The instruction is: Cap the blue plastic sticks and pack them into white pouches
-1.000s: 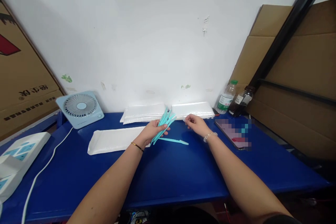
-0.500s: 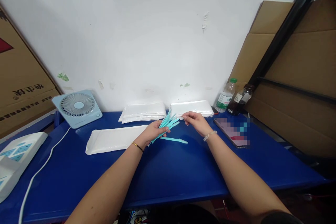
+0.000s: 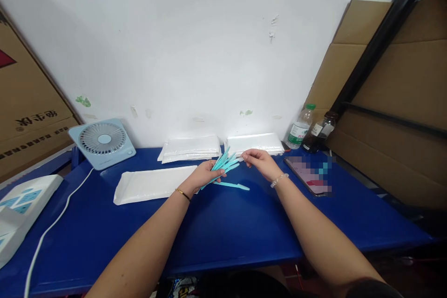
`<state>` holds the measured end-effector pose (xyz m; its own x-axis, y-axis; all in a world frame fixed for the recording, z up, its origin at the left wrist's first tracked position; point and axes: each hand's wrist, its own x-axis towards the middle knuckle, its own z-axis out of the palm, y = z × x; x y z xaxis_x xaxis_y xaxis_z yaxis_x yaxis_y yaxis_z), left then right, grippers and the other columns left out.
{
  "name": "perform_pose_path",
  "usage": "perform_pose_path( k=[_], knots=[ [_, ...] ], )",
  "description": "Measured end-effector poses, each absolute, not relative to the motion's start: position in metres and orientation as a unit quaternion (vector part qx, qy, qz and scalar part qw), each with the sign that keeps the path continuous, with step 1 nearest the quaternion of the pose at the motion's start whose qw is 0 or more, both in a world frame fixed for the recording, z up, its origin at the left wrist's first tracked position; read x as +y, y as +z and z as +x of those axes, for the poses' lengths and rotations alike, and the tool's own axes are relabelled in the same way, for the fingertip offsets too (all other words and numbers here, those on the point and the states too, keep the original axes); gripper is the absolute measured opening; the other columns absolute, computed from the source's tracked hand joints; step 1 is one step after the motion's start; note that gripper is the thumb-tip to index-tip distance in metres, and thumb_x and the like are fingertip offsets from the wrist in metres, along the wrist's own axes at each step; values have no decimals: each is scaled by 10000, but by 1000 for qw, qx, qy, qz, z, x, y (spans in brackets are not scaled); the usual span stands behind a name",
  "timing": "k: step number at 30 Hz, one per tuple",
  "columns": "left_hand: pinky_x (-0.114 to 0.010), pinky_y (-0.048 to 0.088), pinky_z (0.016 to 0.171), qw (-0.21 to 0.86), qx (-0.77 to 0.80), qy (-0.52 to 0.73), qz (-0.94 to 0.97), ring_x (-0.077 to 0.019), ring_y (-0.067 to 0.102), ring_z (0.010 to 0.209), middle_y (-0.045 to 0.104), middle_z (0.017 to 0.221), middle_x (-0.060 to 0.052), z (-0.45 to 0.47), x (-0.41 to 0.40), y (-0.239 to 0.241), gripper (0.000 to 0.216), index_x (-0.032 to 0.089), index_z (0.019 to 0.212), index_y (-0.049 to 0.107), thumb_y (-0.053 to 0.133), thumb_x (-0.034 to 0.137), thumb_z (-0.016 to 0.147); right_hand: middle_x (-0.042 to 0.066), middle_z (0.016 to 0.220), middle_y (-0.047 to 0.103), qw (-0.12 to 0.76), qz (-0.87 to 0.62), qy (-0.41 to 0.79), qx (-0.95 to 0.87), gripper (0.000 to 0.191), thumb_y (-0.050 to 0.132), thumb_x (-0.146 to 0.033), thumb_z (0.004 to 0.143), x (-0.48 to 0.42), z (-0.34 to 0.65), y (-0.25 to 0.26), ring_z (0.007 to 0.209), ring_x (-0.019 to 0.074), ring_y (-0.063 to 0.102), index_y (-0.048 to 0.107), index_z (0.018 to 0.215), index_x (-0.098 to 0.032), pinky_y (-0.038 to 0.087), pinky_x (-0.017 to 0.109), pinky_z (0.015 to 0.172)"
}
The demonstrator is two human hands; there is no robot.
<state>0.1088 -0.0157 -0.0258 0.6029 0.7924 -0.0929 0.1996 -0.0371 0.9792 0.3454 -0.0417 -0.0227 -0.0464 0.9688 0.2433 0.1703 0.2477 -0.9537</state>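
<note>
My left hand (image 3: 206, 174) is closed around a fanned bunch of thin turquoise eyebrow razors (image 3: 223, 163), their heads pointing up and to the right. Just right of the bunch, my right hand (image 3: 257, 160) pinches a small pale, see-through piece (image 3: 241, 159) between thumb and forefinger; it looks like a blade cover. A single turquoise razor (image 3: 237, 186) lies on the blue table (image 3: 237, 233), below the bunch. Under and left of my left wrist is a long white padded envelope (image 3: 150, 185), lying flat.
Two stacks of white envelopes, a left stack (image 3: 190, 146) and a right stack (image 3: 254, 143), lie along the wall. A light-blue fan (image 3: 104, 139) and a power strip (image 3: 24, 214) with a cord are at left. Right: a phone (image 3: 302, 174), a water bottle (image 3: 299, 128) and a dark drink bottle (image 3: 319, 134).
Both hands stay almost in place. The pale piece at my right fingertips shows more clearly now, close to the heads of the razors.
</note>
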Motion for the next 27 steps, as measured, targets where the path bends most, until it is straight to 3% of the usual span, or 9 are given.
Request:
perform_pose_path(
  k=[8, 11, 13, 15, 17, 18, 20, 23, 27],
  knots=[
    [-249, 438, 613, 604, 360, 250, 665, -99, 553, 582, 685, 818, -61, 110, -17, -24, 347, 139, 846, 571, 704, 418, 688, -8, 597, 621, 523, -433, 443, -586, 335, 770, -428, 619, -40, 333, -31, 534, 118, 584, 583, 721, -169, 482, 251, 537],
    [-245, 428, 604, 596, 367, 248, 670, -95, 540, 576, 678, 799, -55, 111, -17, -23, 322, 141, 823, 557, 695, 399, 690, 17, 612, 632, 495, -463, 421, -603, 345, 732, -466, 651, -41, 334, -30, 553, 147, 605, 584, 729, -164, 503, 294, 562],
    [-239, 422, 596, 576, 372, 250, 684, -96, 537, 583, 671, 799, -48, 111, -17, -24, 314, 142, 823, 555, 672, 408, 704, 69, 756, 666, 474, -495, 333, -648, 373, 691, -487, 690, -45, 335, -25, 682, 191, 638, 615, 849, -158, 519, 347, 649],
    [-229, 405, 564, 553, 374, 237, 706, -97, 531, 578, 660, 787, -37, 112, -18, -23, 311, 144, 814, 559, 640, 429, 721, 136, 1081, 627, 436, -495, 189, -727, 559, 719, -481, 655, -52, 332, -18, 983, 264, 600, 589, 1100, -170, 482, 421, 835],
    [-220, 379, 524, 542, 364, 198, 731, -99, 525, 567, 646, 760, -28, 112, -21, -22, 302, 146, 792, 566, 613, 439, 735, 143, 1343, 460, 351, -453, 53, -818, 823, 779, -428, 586, -60, 323, -12, 1259, 320, 393, 458, 1311, -209, 333, 478, 1018],
    [-220, 372, 512, 543, 354, 172, 742, -102, 526, 566, 640, 752, -26, 112, -23, -20, 294, 147, 784, 571, 603, 436, 741, 132, 1369, 435, 294, -431, 7, -853, 839, 778, -378, 595, -64, 318, -10, 1310, 328, 315, 428, 1341, -219, 256, 492, 1062],
    [-224, 380, 511, 549, 334, 124, 756, -111, 538, 578, 639, 759, -29, 112, -28, -17, 280, 151, 784, 577, 589, 429, 753, 128, 1252, 536, 189, -417, -48, -888, 631, 701, -244, 693, -70, 306, -8, 1268, 306, 367, 484, 1284, -201, 221, 475, 1066],
    [-246, 427, 573, 526, 313, 94, 785, -136, 575, 636, 645, 805, -28, 112, -34, -11, 295, 163, 814, 583, 600, 451, 750, 115, 968, 644, 71, -461, -64, -882, 257, 584, -154, 779, -74, 296, -8, 999, 251, 559, 594, 1036, -165, 361, 379, 917],
    [-289, 451, 698, 372, 333, 122, 858, -209, 593, 844, 632, 964, -42, 109, -35, -8, 483, 195, 1008, 600, 657, 541, 676, 86, 890, 665, -9, -527, -27, -850, 179, 521, -271, 845, -77, 301, -8, 779, 217, 622, 557, 998, -185, 408, 288, 673]
  ],
)
